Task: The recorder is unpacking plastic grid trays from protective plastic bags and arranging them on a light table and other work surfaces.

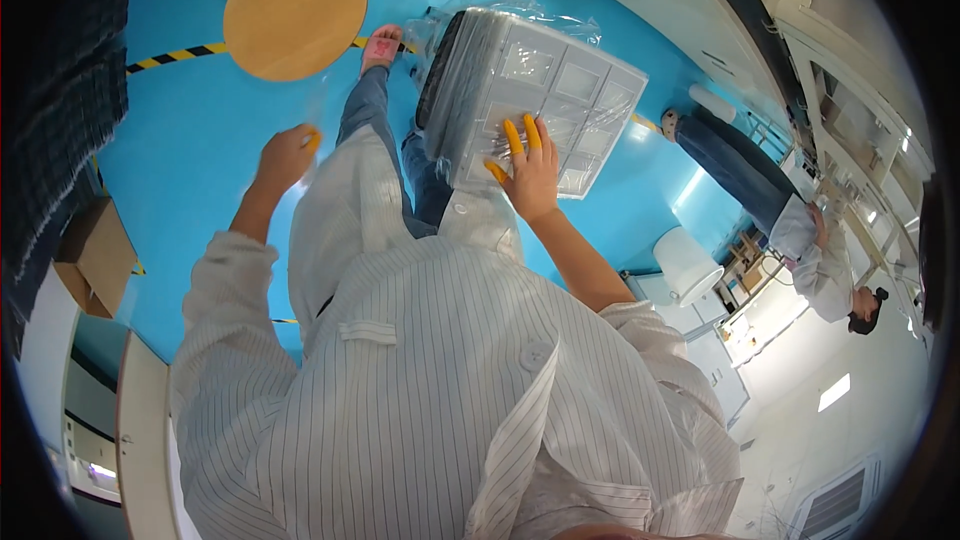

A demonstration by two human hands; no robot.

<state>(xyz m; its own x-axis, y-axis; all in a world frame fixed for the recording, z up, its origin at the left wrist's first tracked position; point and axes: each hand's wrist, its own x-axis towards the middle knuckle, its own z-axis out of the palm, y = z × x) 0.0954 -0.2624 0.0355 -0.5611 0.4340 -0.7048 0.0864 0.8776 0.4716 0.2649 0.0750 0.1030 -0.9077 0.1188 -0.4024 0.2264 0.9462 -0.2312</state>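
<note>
A stack of clear plastic trays with square compartments [590,80], loosely wrapped in clear film, stands in front of my legs. On its top face rests my right hand [530,170], fingers spread, with yellow finger cots on the thumb and two fingers. My left hand [288,156] is raised left of the stack, apart from it. Its fingers are curled closed, with a yellow cot showing at the tip. A faint clear streak appears just above that hand; whether it is held film I cannot make out.
A round wooden stool top [295,10] stands ahead on the blue floor, by a black-and-yellow floor stripe [178,57]. To the right are a white bin [687,265] and another person [760,180] near benches. A cardboard box [98,258] lies at left.
</note>
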